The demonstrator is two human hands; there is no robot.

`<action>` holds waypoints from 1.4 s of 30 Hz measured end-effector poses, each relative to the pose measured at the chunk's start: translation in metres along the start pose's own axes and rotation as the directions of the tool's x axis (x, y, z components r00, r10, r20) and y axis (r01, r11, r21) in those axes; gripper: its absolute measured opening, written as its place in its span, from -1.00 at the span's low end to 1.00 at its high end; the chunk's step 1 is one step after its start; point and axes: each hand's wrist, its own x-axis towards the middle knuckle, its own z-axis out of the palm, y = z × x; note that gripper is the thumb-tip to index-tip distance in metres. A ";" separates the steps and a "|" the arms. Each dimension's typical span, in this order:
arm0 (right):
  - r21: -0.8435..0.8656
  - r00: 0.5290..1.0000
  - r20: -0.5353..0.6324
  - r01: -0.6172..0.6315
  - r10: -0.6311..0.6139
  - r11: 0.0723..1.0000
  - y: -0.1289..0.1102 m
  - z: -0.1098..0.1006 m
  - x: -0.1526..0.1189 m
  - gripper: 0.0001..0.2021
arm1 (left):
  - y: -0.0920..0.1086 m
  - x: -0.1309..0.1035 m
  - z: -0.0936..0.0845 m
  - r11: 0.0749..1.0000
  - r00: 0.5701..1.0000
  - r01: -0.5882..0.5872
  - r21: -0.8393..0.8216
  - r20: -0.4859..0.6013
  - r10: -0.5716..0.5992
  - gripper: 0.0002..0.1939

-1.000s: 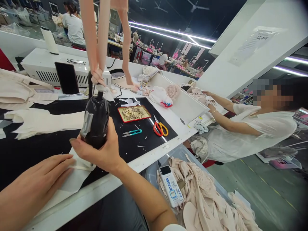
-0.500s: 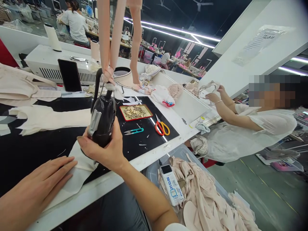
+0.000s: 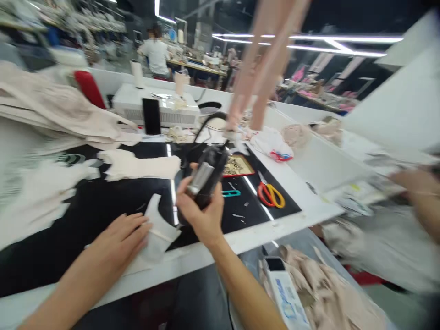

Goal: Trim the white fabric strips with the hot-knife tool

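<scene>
My right hand [image 3: 202, 211] is wrapped round a black handheld tool [image 3: 209, 176] with a silver plate on its side, which hangs from pale pink cloth strips [image 3: 263, 68]. My left hand [image 3: 120, 243] lies flat, fingers stretched, on a white cut fabric piece [image 3: 158, 236] at the table's front edge. The tool is above and to the right of this piece. Beyond my left hand, a stack of cream fabric pieces [image 3: 142, 168] rests on the black mat [image 3: 113, 201].
Right of the tool lie a red-rimmed tray [image 3: 245, 166], teal snips [image 3: 231, 193] and red-and-yellow scissors [image 3: 270, 195]. A phone [image 3: 151, 117] stands at the back. A bin of beige fabric [image 3: 330, 293] is below the table edge. At the right, another person's arm [image 3: 422, 192] shows, blurred.
The view has swung left, so the table things appear further right. The tool in my right hand now tilts more to the right. My left hand still lies on the white piece.
</scene>
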 end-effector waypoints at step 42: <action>0.013 0.983 0.023 0.183 -0.184 0.983 0.015 -0.027 -0.016 -0.60 | 0.040 0.029 0.022 0.980 0.990 -0.087 -0.181 0.091 0.105 -0.79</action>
